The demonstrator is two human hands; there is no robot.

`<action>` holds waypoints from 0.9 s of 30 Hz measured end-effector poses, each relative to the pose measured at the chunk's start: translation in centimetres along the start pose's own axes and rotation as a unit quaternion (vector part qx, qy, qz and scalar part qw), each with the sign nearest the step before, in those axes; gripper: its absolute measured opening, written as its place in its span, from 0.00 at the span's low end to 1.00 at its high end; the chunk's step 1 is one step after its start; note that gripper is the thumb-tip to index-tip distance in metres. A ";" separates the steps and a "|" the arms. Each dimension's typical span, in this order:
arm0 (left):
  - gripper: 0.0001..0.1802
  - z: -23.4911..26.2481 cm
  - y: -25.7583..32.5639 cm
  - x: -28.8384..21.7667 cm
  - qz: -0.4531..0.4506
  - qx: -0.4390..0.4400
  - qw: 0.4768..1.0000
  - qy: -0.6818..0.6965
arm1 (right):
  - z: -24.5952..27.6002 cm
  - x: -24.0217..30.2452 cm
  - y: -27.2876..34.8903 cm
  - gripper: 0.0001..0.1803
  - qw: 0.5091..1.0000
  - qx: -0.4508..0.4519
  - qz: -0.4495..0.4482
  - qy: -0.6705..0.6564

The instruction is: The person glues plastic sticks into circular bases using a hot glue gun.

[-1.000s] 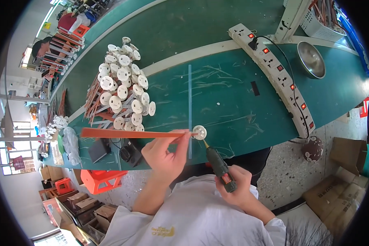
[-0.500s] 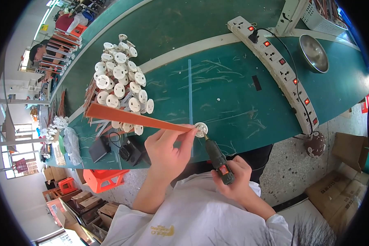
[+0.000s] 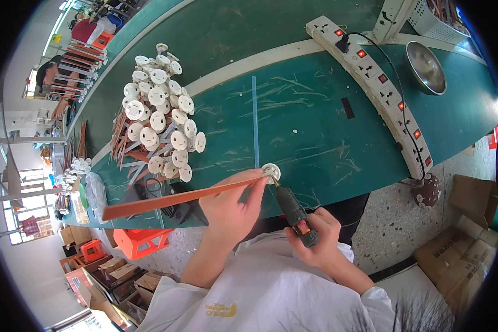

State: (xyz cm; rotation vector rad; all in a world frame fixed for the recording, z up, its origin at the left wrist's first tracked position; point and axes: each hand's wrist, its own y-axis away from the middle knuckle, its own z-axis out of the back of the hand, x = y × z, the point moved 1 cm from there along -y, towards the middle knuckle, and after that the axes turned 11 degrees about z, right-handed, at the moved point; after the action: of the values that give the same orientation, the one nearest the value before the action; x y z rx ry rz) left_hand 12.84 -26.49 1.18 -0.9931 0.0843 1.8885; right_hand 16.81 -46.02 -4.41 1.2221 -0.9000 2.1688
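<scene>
Far on the left, by the edge of the green tabletop (image 3: 315, 110), lies a clear plastic bag (image 3: 96, 191). Next to it sits a big pile of white round discs (image 3: 157, 119), each fixed to the end of a thin strip, all heaped together.

Below the pile, a long orange-brown strip (image 3: 177, 198) sticks out to the left, above the tabletop's near edge. The left hand (image 3: 229, 213) holds this strip. Its grip is closed around the strip, with the fingers on top near the right end. At that right end sits one white disc (image 3: 270, 172), just at the near edge of the tabletop.

Just to the right, the right hand (image 3: 315, 243) has its grip shut tight around a small dark electric screwdriver (image 3: 293, 213). The tool tilts up and to the left, and its thin tip touches the white disc.

A pale blue line (image 3: 254, 122) runs across the tabletop, straight up from the disc.

Further right, a long white power strip (image 3: 382, 88) with red lit switches lies at a slant. A black cord is plugged into its far end. Near the far right corner sits a shiny metal bowl (image 3: 426, 66). On the floor at the right are brown cardboard boxes (image 3: 459, 243).
</scene>
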 end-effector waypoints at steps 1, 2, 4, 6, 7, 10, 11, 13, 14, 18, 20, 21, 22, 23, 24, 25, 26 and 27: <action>0.06 0.0 0.1 0.1 0.000 0.001 1.000 0.000 | 0.0 0.0 -0.1 0.11 1.000 -0.003 0.000 -0.001; 0.06 -0.1 0.3 0.3 0.020 0.020 1.000 -0.004 | 0.0 -0.1 -0.1 0.11 1.000 -0.004 -0.001 -0.001; 0.07 -0.1 0.3 0.7 0.040 0.041 0.998 -0.008 | 0.0 -0.1 0.0 0.11 1.000 0.001 -0.007 -0.008; 0.07 -0.1 0.1 0.9 0.021 0.019 1.000 -0.008 | 0.0 0.0 -0.2 0.11 1.000 0.001 -0.006 -0.009; 0.07 -0.1 0.0 1.0 0.022 0.019 1.000 -0.008 | 0.0 0.0 -0.3 0.11 1.000 0.001 -0.003 -0.010; 0.07 -0.1 -0.2 1.1 0.001 0.028 0.999 -0.025 | -0.1 -0.1 -0.2 0.12 1.000 -0.005 -0.015 -0.022; 0.08 -0.2 -0.2 1.1 0.005 0.029 0.999 -0.020 | -0.1 -0.1 -0.1 0.12 1.000 -0.004 -0.015 -0.022; 0.08 -0.3 -0.2 1.1 0.011 0.031 0.999 -0.016 | -0.2 -0.3 0.0 0.12 1.000 -0.003 -0.020 -0.021; 0.08 -0.3 -0.2 1.1 0.019 0.035 0.999 -0.017 | -0.2 -0.4 0.1 0.12 1.000 -0.002 -0.021 -0.021; 0.08 -0.2 -0.3 1.1 0.026 0.043 0.998 -0.022 | -0.3 -0.5 0.3 0.12 0.999 -0.006 -0.017 -0.032; 0.08 -0.2 -0.3 1.1 0.026 0.044 0.998 -0.021 | -0.3 -0.5 0.4 0.12 0.999 -0.002 -0.021 -0.028; 0.08 -0.2 -0.3 1.1 0.024 0.044 0.999 -0.019 | -0.4 -0.5 0.4 0.12 0.999 -0.005 -0.017 -0.030; 0.08 -0.1 -0.3 1.1 0.024 0.044 0.999 -0.020 | -0.4 -0.6 0.4 0.12 0.999 -0.008 -0.014 -0.033; 0.08 -0.1 -0.3 1.1 0.025 0.045 0.999 -0.018 | -0.5 -0.6 0.3 0.12 0.999 -0.008 -0.014 -0.033; 0.08 -0.1 -0.3 1.1 0.025 0.046 0.999 -0.017 | -0.5 -0.6 0.3 0.12 0.999 -0.009 -0.008 -0.034; 0.08 -0.1 -0.3 1.0 0.025 0.045 0.999 -0.017 | -0.5 -0.7 0.3 0.12 0.999 -0.010 -0.002 -0.035; 0.08 -0.1 -0.3 1.0 0.026 0.047 0.998 -0.020 | -0.5 -0.6 0.3 0.12 0.999 -0.010 -0.002 -0.034; 0.08 -0.1 -0.3 1.0 0.027 0.048 0.998 -0.023 | -0.5 -0.5 0.2 0.12 0.999 -0.008 -0.008 -0.032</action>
State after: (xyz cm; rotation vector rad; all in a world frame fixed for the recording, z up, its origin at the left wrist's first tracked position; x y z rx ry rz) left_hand 12.94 -25.68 0.54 -0.8888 0.1742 1.9370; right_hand 16.60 -45.88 -5.06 1.2926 -0.9278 2.1174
